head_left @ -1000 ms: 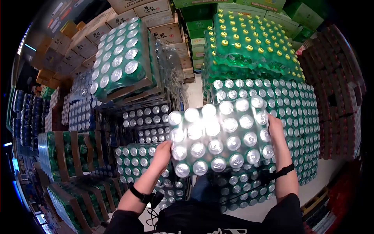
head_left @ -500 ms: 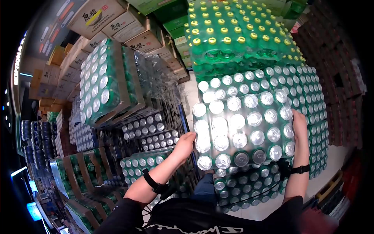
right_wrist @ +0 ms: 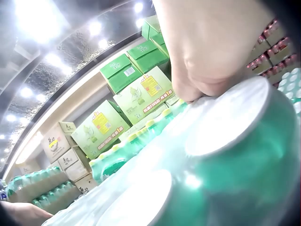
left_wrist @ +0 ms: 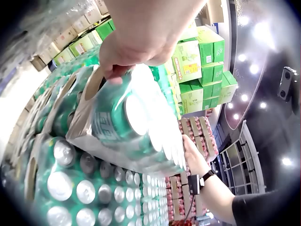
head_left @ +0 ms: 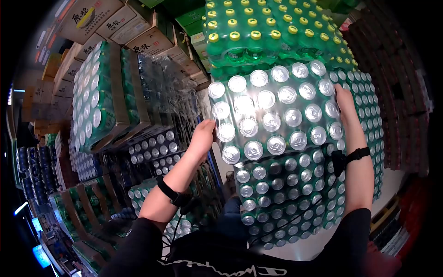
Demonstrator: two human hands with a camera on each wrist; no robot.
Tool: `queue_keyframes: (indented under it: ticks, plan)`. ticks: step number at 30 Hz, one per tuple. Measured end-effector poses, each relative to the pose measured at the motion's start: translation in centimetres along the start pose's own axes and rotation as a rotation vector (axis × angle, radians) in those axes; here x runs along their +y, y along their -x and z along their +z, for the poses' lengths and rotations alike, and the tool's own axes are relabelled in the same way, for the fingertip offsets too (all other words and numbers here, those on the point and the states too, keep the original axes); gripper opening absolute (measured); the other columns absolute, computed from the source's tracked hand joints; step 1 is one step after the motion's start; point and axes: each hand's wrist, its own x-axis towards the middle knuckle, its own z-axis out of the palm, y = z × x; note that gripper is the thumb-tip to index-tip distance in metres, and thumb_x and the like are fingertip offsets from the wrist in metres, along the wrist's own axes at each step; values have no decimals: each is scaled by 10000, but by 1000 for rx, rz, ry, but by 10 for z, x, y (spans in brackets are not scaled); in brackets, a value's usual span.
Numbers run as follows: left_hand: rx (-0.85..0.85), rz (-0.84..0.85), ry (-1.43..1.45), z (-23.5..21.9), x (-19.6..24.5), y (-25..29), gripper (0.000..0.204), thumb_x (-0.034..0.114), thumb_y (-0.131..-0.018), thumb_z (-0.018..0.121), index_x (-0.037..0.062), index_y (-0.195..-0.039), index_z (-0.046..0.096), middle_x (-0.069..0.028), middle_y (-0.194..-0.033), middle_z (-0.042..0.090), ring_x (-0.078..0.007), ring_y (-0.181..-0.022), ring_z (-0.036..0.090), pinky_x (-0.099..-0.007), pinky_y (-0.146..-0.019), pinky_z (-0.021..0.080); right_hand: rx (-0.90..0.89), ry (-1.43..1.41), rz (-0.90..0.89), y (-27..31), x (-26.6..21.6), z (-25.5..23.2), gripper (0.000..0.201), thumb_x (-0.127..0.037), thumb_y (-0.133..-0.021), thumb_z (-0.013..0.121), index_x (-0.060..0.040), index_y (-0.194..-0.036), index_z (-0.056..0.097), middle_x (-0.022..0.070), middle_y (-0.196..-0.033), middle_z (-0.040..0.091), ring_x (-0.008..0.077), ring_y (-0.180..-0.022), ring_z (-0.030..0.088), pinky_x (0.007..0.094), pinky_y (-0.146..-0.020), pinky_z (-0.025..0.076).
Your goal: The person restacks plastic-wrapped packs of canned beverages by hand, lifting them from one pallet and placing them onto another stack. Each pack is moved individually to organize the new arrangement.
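Note:
A shrink-wrapped case of green cans [head_left: 281,113] with silver lids is held between both hands, over a stack of like cases [head_left: 277,184]. My left hand [head_left: 203,138] grips its left end. In the left wrist view, that hand's fingertips [left_wrist: 115,80] curl at the end of the case's cardboard tray [left_wrist: 89,143], just above the lids of the cans below. At the opposite end, my right hand [head_left: 345,99] holds the case by its side. The right wrist view shows the right hand [right_wrist: 211,61] against the wrapped cans, its fingertips partly hidden.
Behind the case stand packs of green bottles with yellow caps [head_left: 254,34]. Another tall stack of green can cases [head_left: 92,101] is to the left, with brown cartons [head_left: 120,25] behind it. Dark red stacks [head_left: 392,92] line the right side.
The case has moved away from my body, further over the can stack, with both hands still on it. My view has turned right, and more of the stack's near lids show.

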Motion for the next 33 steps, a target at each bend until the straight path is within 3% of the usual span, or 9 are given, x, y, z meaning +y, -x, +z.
queue_keyframes:
  ticks: [5, 11, 15, 18, 21, 22, 26, 30, 33]
  plan:
    - [12, 29, -22, -5, -7, -27, 231, 177, -970, 441, 34, -832, 559, 7, -716, 515, -100, -636, 456, -263, -579, 362, 51, 12, -22, -35, 8, 26, 448, -337, -847, 530, 96, -876, 640, 106, -828, 645, 192, -784, 570, 337, -721, 435]
    - [40, 89, -131, 4, -16, -37, 266, 207, -985, 439, 26, -830, 558, 4, -709, 514, -100, -630, 454, -262, -578, 373, 180, 220, -97, -89, 71, 39, 509, -385, -856, 512, 99, -942, 643, 175, -883, 663, 222, -833, 588, 355, -779, 442]
    - [48, 82, -144, 2, -6, -51, 283, 216, -996, 436, -3, -897, 587, -11, -781, 568, -98, -717, 497, -262, -657, 413, 72, 137, -1, -83, 59, 37, 510, -380, -851, 524, 120, -868, 621, 101, -812, 627, 183, -759, 553, 355, -698, 435]
    - [65, 110, -76, 4, -8, -60, 295, 218, -1003, 427, -15, -950, 600, -30, -843, 604, -101, -780, 523, -263, -716, 427, 179, 53, -17, -76, 61, 44, 501, -385, -859, 522, 106, -880, 623, 97, -826, 624, 175, -769, 551, 345, -699, 433]
    - [64, 61, -17, 3, -16, -60, 310, 224, -1008, 421, -29, -987, 598, -45, -898, 628, -109, -831, 543, -268, -767, 436, 144, 108, 16, -74, 59, 46, 484, -375, -854, 486, 94, -899, 601, 123, -844, 638, 202, -789, 543, 373, -723, 420]
    - [59, 57, -17, 4, -16, -58, 315, 234, -1011, 418, -25, -992, 596, -49, -893, 629, -113, -830, 546, -274, -770, 439, 129, 143, 34, -77, 63, 44, 504, -384, -858, 475, 94, -935, 615, 179, -891, 662, 258, -837, 585, 384, -764, 432]
    - [141, 71, -159, 4, -28, -54, 315, 238, -1012, 417, -21, -987, 595, -68, -876, 631, -122, -822, 553, -296, -765, 446, 211, 373, -113, -74, 66, 45, 579, -443, -873, 441, 102, -925, 628, 291, -936, 643, 369, -910, 608, 415, -823, 434]
    - [211, 150, -270, 4, -47, -49, 312, 246, -993, 417, -23, -941, 565, -185, -822, 607, -280, -770, 580, -369, -742, 444, 196, 360, -78, -76, 65, 48, 615, -458, -874, 441, 117, -980, 633, 319, -977, 638, 380, -999, 614, 410, -866, 435]
    - [200, 164, -231, 4, -49, -58, 322, 243, -996, 406, -24, -905, 561, -181, -808, 608, -285, -771, 586, -372, -744, 446, 219, 412, -73, -80, 62, 49, 616, -464, -871, 447, 114, -976, 632, 321, -981, 636, 371, -983, 619, 413, -858, 435]
